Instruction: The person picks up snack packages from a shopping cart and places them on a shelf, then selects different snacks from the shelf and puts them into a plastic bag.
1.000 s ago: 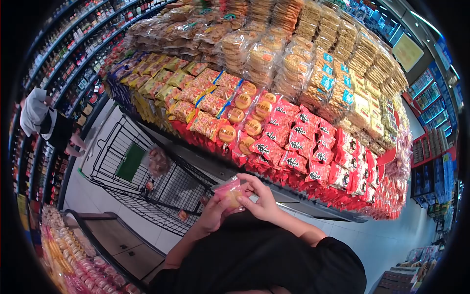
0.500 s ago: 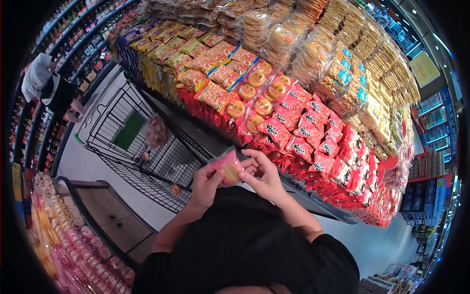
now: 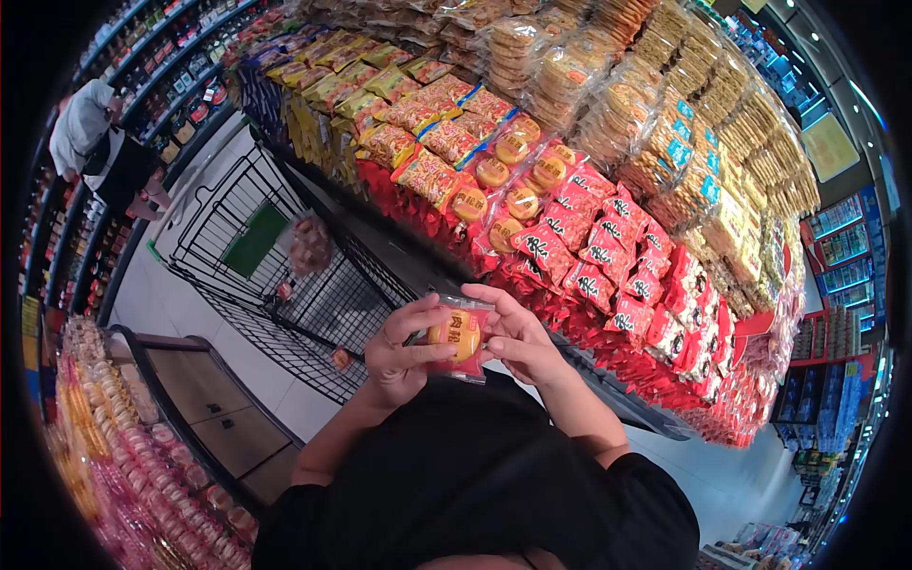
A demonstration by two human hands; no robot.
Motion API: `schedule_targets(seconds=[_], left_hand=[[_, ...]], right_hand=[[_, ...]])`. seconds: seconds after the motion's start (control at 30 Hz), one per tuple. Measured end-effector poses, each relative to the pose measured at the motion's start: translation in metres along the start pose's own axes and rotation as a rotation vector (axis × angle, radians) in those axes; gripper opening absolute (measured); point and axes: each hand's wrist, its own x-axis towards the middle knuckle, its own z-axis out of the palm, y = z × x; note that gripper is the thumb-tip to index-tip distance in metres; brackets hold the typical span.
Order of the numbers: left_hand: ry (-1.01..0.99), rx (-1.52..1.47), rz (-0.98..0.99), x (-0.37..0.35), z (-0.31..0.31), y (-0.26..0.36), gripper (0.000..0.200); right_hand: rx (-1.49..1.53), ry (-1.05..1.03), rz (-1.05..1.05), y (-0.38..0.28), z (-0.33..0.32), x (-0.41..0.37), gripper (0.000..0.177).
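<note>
A small clear and red packet with a round yellow cake (image 3: 462, 334) is held in front of my chest, its printed face toward me. My left hand (image 3: 401, 350) grips it from the left, fingers across its front. On its right edge, the fingers of my right hand (image 3: 522, 340) are bent round and touch the wrapper. Similar round yellow cakes (image 3: 493, 171) lie on the sloping display beyond, between colourful snack packets (image 3: 426, 179) and red packets (image 3: 546, 249).
A wire shopping cart (image 3: 313, 318) with a bag of brown items (image 3: 309, 244) stands ahead left. Another person (image 3: 95, 142) is by the bottle shelves (image 3: 171, 81). A wooden-panelled stand (image 3: 204, 404) and pink packets (image 3: 166, 475) are at lower left.
The packet has turned so its printed front now faces me. My left fingers have moved across its front. The other person has shifted slightly, and the view has moved a little.
</note>
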Motion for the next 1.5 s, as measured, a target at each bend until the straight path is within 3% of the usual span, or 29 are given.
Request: schedule_targets(seconds=[0.2,0.27,0.3,0.4,0.53,0.67,0.77,0.83,0.9,0.97,1.0,1.1,1.17,1.23,1.3,1.37,1.43,1.5], left_hand=[[0.012,0.029,-0.017,-0.005,-0.001,-0.004,0.037],[0.072,0.025,-0.207,-0.007,0.003,0.003,0.044],[0.083,0.036,-0.209,-0.006,0.004,0.004,0.044],[-0.030,0.058,-0.250,-0.006,0.005,0.003,0.066],[-0.161,-0.203,-0.445,-0.008,0.005,0.013,0.086],[-0.198,-0.173,-0.312,-0.012,0.002,0.016,0.082],[-0.116,-0.125,-0.296,-0.016,0.003,0.016,0.076],[-0.028,-0.053,-0.372,-0.018,0.001,0.016,0.070],[-0.001,-0.007,-0.372,-0.019,0.001,0.018,0.069],[0.012,0.079,-0.346,-0.019,0.000,0.021,0.066],[-0.018,0.120,-0.304,-0.018,-0.002,0.024,0.069],[-0.019,0.181,-0.289,-0.022,0.006,0.021,0.079],[-0.042,0.225,-0.251,-0.022,0.009,0.021,0.086],[0.093,0.062,-0.318,-0.023,0.013,0.019,0.089],[0.110,0.032,-0.322,-0.027,0.012,0.015,0.092],[0.104,-0.033,-0.439,-0.023,0.006,0.014,0.094],[0.095,-0.020,-0.447,-0.027,0.002,0.007,0.092],[0.011,-0.037,-0.539,-0.031,-0.002,0.002,0.086]], right_hand=[[-0.221,0.162,-0.032,0.014,-0.003,0.002,0.057],[-0.244,0.227,-0.096,0.016,-0.003,0.003,0.056],[-0.243,0.214,-0.087,0.017,-0.003,0.003,0.056],[-0.305,0.244,-0.115,0.016,-0.006,0.004,0.057],[-0.330,0.162,-0.028,0.014,-0.003,0.004,0.058],[-0.260,0.101,0.020,0.022,-0.008,0.006,0.058],[-0.182,0.233,-0.093,0.033,-0.004,0.010,0.045],[-0.300,0.246,-0.122,0.035,-0.001,0.012,0.031],[-0.369,0.267,-0.077,0.033,0.006,0.012,0.031],[-1.024,0.093,-0.150,0.031,0.008,0.013,0.043],[-1.193,0.176,-0.161,0.031,0.012,0.016,0.054],[-1.404,0.159,-0.181,0.024,0.017,0.023,0.053],[-1.371,0.192,-0.216,0.012,0.022,0.028,0.048],[-1.359,0.146,-0.148,-0.003,0.020,0.035,0.044],[-1.481,0.211,-0.254,-0.027,0.016,0.045,0.041],[-1.455,0.377,-0.171,-0.053,0.008,0.058,0.041],[-1.551,0.500,-0.253,-0.081,-0.002,0.079,0.044],[-1.871,0.549,-0.397,-0.100,-0.038,0.101,0.048]])
